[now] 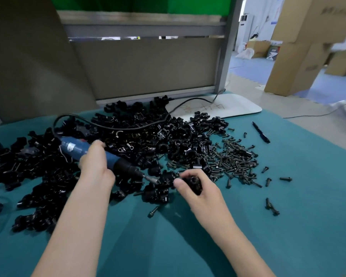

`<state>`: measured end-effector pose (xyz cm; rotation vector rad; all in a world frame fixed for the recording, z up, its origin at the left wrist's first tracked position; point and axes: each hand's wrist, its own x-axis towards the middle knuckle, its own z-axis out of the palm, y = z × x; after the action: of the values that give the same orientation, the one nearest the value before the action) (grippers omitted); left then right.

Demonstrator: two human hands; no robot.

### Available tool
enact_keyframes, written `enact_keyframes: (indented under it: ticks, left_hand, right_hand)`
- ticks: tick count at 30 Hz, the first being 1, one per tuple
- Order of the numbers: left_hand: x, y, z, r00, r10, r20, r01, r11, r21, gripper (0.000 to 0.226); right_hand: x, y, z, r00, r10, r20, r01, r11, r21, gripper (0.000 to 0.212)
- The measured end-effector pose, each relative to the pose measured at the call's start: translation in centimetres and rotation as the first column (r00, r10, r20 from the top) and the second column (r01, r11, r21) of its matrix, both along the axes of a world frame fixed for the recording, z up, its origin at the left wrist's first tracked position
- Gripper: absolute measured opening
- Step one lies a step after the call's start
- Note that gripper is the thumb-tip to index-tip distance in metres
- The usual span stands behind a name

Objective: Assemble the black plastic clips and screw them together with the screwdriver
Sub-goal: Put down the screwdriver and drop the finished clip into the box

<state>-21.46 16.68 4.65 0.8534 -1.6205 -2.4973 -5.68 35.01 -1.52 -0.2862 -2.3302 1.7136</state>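
My left hand (pixel 95 163) grips a blue corded electric screwdriver (pixel 76 149), its black nose and metal bit (pixel 151 178) slanting down to the right. My right hand (pixel 196 188) holds a black plastic clip (pixel 194 181) between thumb and fingers, just right of the bit tip. The bit points at the clip; whether it touches a screw is hidden. A wide heap of black clips (pixel 140 136) covers the teal table (pixel 288 216). Dark screws (pixel 236 158) lie in a pile to the right of the clips.
The screwdriver's black cable (pixel 128 126) loops over the heap toward a white board (pixel 224 105) at the back. A black pen (pixel 261 132) lies at the right. Stray screws (pixel 272 207) dot the cloth. A grey partition (pixel 144 66) stands behind; cardboard boxes (pixel 300 56) beyond.
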Motion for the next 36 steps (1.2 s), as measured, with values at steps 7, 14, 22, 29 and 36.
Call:
enact_keyframes:
  ticks: [7, 14, 22, 29, 36]
  left_hand:
    - [4.0, 0.5, -0.4, 0.99, -0.091, -0.108, 0.039, 0.911, -0.411, 0.059]
    - [12.9, 5.1, -0.8, 0.467, -0.861, -0.202, 0.335, 0.383, -0.861, 0.024]
    - [19.6, 12.0, 1.2, 0.286, -0.877, -0.386, 0.395, 0.475, -0.786, 0.024]
    - [26.3, 19.8, 1.3, 0.097, -0.922, -0.376, 0.598, 0.355, -0.718, 0.007]
    - [33.0, 25.9, -0.6, -0.019, -0.958, -0.285, 0.67, 0.199, -0.715, 0.03]
  right_hand:
    - [-0.6, 0.8, 0.2, 1.0, -0.006, 0.002, 0.006, 0.782, -0.624, 0.016]
    - [1.9, 0.4, 2.1, 0.995, -0.036, -0.094, -0.047, 0.656, -0.753, 0.053]
    - [10.3, 5.5, 4.5, 0.955, -0.239, -0.174, 0.019, 0.638, -0.77, 0.043]
    - [20.0, 10.9, 4.4, 0.874, -0.435, -0.215, 0.21, 0.738, -0.641, 0.034]
    - [29.7, 15.3, 3.0, 0.809, -0.56, -0.178, 0.394, 0.743, -0.542, 0.021]
